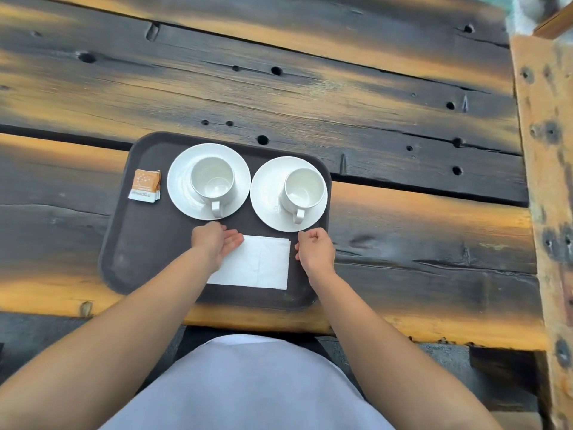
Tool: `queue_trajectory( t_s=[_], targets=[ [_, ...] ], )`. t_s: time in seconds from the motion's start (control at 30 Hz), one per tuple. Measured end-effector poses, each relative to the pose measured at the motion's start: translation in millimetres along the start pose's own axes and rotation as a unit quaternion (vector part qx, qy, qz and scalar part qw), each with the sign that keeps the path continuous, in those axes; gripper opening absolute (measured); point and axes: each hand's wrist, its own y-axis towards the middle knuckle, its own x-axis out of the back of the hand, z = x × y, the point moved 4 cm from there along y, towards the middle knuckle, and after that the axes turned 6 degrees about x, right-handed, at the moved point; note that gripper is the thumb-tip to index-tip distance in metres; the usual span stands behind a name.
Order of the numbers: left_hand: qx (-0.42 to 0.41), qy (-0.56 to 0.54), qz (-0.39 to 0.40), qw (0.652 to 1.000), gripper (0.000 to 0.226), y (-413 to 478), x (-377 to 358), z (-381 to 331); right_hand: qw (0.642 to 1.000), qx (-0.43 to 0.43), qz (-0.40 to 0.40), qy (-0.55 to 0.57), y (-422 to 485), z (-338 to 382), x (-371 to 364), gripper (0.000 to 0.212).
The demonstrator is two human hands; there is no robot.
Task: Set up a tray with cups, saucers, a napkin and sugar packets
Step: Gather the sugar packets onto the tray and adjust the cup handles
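Note:
A dark brown tray point(136, 252) lies on the wooden table. On it stand two white saucers, the left saucer point(179, 187) and the right saucer point(266, 193), each bearing an empty white cup: the left cup point(211, 178) and the right cup point(304, 187). Orange and white sugar packets point(145, 185) lie stacked at the tray's far left. A folded white napkin point(260, 263) lies flat at the tray's near side. My left hand point(214, 240) rests with straight fingers on the napkin's left corner. My right hand point(316, 248) hovers at the napkin's right edge, fingers loosely curled, holding nothing.
The table is made of dark, weathered planks point(279, 88) with knot holes and gaps. A lighter wooden beam point(545, 181) runs along the right side. The tray sits close to the table's near edge point(279, 321), just in front of my body.

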Motion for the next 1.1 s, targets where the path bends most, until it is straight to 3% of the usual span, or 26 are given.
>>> queue_trajectory(
  t_s=[0.1,0.23,0.43,0.73,1.1],
  targets=[
    [-0.008,0.015,0.035,0.999,0.013,-9,-24,18,0.997,0.077,-0.005,-0.027,-4,15,1,0.005],
    [-0.073,0.110,0.043,0.990,0.015,-10,-52,22,0.988,0.146,-0.006,-0.059,-8,33,0,0.011],
    [-0.055,0.127,0.042,0.989,0.015,-2,-64,16,0.982,0.177,-0.004,-0.069,-8,42,-5,0.028],
    [-0.050,0.155,0.050,0.985,0.007,4,-67,7,0.966,0.225,0.018,-0.124,2,61,-16,0.032],
    [-0.055,0.180,0.045,0.981,0.011,5,-68,5,0.967,0.228,0.016,-0.113,-7,57,-12,0.034]
  ],
)
